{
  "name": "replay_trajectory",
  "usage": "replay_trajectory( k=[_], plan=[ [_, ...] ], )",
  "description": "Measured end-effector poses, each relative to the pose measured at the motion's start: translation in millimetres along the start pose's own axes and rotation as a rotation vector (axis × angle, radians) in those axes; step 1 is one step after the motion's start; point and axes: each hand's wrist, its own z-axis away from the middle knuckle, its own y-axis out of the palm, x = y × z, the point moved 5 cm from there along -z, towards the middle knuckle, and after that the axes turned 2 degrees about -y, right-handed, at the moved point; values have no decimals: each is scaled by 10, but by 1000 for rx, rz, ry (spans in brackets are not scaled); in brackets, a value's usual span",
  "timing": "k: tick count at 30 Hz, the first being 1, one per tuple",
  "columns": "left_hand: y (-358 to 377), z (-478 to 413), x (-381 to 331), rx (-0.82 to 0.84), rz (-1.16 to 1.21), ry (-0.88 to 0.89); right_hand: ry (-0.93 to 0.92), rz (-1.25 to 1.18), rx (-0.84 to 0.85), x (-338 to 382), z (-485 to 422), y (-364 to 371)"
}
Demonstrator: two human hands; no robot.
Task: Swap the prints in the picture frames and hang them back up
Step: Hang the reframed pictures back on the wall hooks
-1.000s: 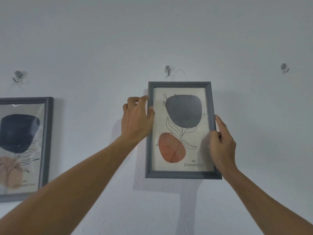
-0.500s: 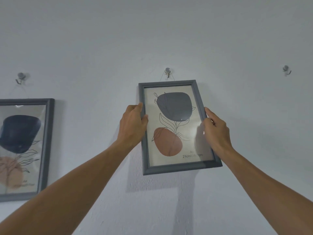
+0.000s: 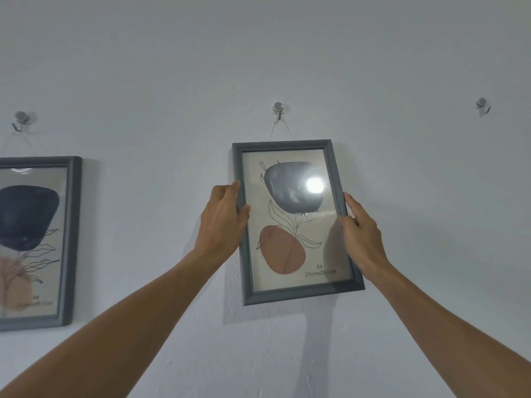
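Note:
A grey picture frame [image 3: 298,294] hangs on the white wall, its thin cord looped over the middle hook [image 3: 277,109]. The print [image 3: 290,222] behind its glass shows a grey blob, a terracotta blob and line-drawn leaves, with a bright glare spot. My left hand [image 3: 222,219] grips the frame's left edge, thumb on the front. My right hand [image 3: 363,237] grips the right edge. The frame tilts slightly, its bottom swung to the right. A second grey frame [image 3: 70,239] with a dark-blue and peach print hangs at the left from the left hook [image 3: 20,119], cut off by the image edge.
A third hook [image 3: 482,106] sits bare on the wall at the upper right. Bare white wall surrounds the frames.
The frame's cord now sits taut over the middle hook; a second ago it hung loose beside it. Both hands have slid a little along the frame's sides, and the frame tilts slightly.

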Motion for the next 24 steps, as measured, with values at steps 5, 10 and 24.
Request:
replay_trajectory(
  k=[5,10,24],
  plan=[
    [2,25,75,21,-37,-12,-1,92,34,-54,67,65],
    [34,62,103,66,-71,-8,-12,124,7,-84,2,107],
    [127,184,135,140,-117,-4,-41,252,-59,-216,-106,174]
  ],
)
